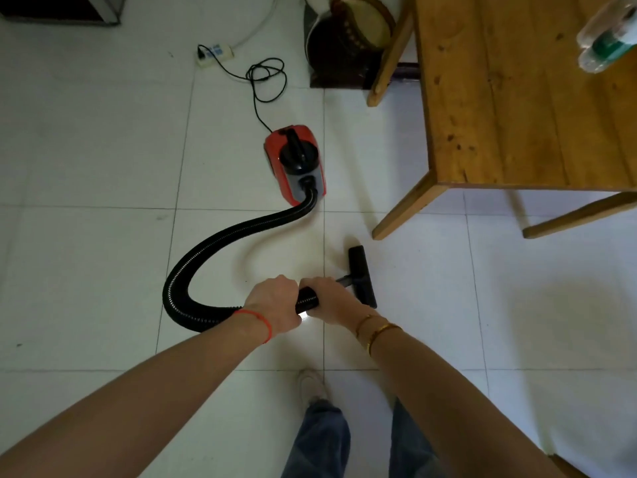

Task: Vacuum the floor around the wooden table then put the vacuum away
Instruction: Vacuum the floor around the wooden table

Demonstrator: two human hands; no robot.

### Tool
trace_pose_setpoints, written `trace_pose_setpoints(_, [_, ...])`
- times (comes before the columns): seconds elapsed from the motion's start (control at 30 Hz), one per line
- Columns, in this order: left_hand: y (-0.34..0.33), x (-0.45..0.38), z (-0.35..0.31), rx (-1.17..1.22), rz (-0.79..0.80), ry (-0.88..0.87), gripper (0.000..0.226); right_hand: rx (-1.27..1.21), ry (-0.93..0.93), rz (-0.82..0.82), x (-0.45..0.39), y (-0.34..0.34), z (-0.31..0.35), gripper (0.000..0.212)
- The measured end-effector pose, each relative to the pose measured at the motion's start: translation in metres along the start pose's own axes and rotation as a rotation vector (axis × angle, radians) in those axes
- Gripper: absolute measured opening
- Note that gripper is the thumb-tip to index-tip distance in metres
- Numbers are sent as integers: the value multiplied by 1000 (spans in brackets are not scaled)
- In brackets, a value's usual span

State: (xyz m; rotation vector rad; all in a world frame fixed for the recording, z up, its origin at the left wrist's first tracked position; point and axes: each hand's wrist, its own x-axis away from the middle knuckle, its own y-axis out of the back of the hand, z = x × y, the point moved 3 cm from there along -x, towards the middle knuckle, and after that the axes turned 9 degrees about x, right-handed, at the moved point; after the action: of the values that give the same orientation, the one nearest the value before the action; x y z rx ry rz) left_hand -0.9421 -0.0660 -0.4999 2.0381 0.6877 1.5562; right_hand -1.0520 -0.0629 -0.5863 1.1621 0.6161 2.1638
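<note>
While you stand on the white tiled floor (103, 150), the wooden table (510, 98) fills the upper right, its near leg (406, 208) planted close beyond the vacuum's floor head. On the tabletop's far right edge lies a clear plastic bottle (606, 36), partly cut off by the frame. Behind the table's far leg sits a dark round object (348, 39) you cannot identify clearly. The red canister vacuum (296, 163) rests on the tiles left of the table, well apart from your hands. Its black ribbed hose (213, 243) leaves the canister's near end, sweeps left in a wide curve and comes back to your grip. Your left hand (272, 301) wraps the hose end, with a red string at that wrist; your right hand (327, 298) clasps the tube just ahead of it, gold bangles at the wrist. The black floor head (362, 274) lies flat on the tiles just beyond your right hand. A thin black cord (265, 77) loops from the canister to a white power strip (215, 55).
</note>
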Motion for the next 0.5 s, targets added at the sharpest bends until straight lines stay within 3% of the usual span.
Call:
trace_pose_setpoints(0.27, [31,2,40,-20,-58,58,23,-2,95,-40,-42,16,37,23])
trace_pose_setpoints(0.5, [62,-34,40,10,-61,73,24,12,143,-78,-82,47,22,18])
